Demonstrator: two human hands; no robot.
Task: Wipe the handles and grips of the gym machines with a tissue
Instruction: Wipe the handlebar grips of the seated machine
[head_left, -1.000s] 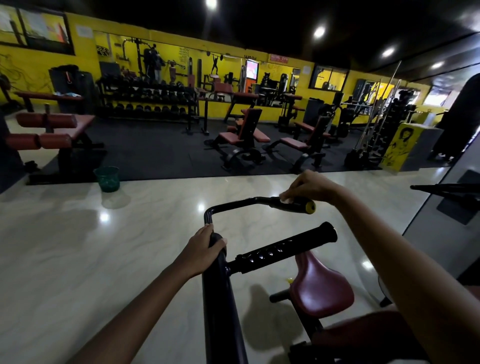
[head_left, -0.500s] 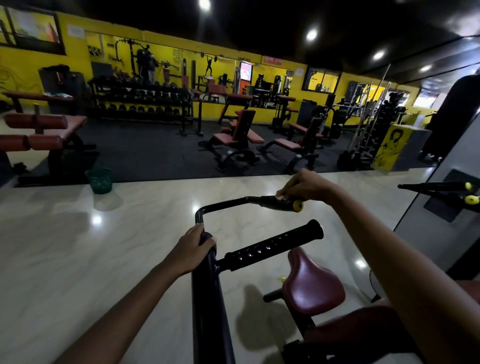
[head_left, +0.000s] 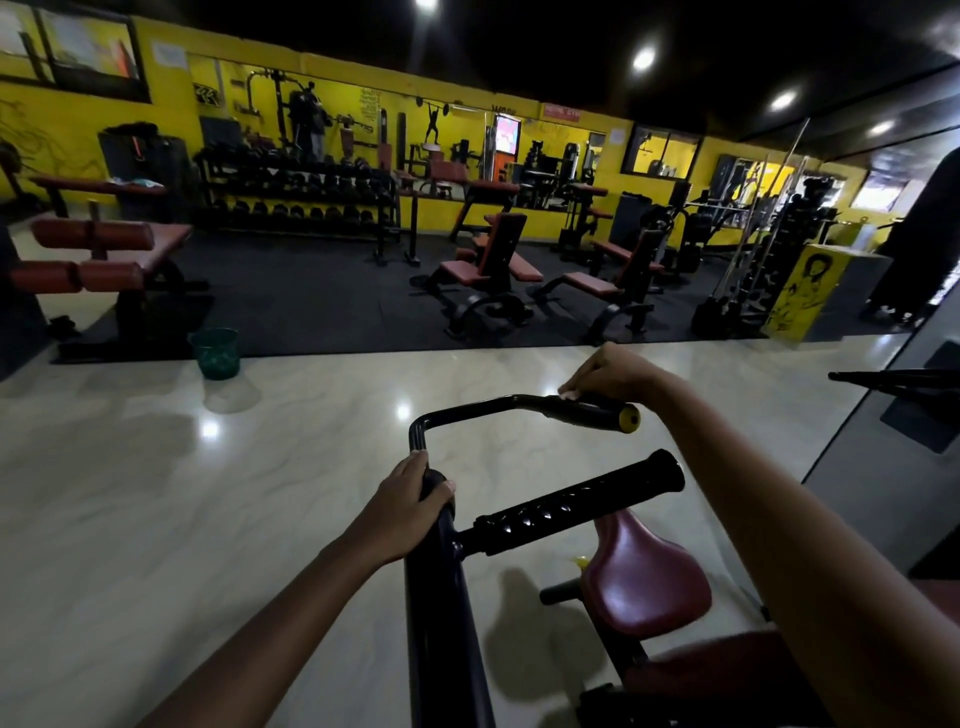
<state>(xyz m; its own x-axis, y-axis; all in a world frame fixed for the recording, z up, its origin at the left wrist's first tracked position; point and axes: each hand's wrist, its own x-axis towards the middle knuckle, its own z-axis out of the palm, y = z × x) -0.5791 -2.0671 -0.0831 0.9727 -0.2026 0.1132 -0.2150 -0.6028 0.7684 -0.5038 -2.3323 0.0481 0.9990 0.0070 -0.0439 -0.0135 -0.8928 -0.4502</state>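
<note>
Pressing a small white tissue (head_left: 567, 391) onto the upper black handle grip w/ yellow end cap (head_left: 589, 411), the right hand (head_left: 613, 370) curls over the grip from above, fingers bent down on the tissue; only a sliver of white shows under the fingertips. That grip sits at the far end of a thin bent black bar, centre frame, above the pale glossy marble-look floor (head_left: 156, 519). The left hand (head_left: 410, 506) is clenched round the top of the thick black upright post (head_left: 441, 623), just below where the thin bar bends. A second, fatter black ribbed grip (head_left: 576, 504) sticks out right from the post, untouched, between both arms. Below it a maroon padded seat (head_left: 641, 579). Further off: green plastic bin (head_left: 215, 352) at the edge of the black mat, red-padded benches, dumbbell rack along the yellow wall (head_left: 78, 130).
</note>
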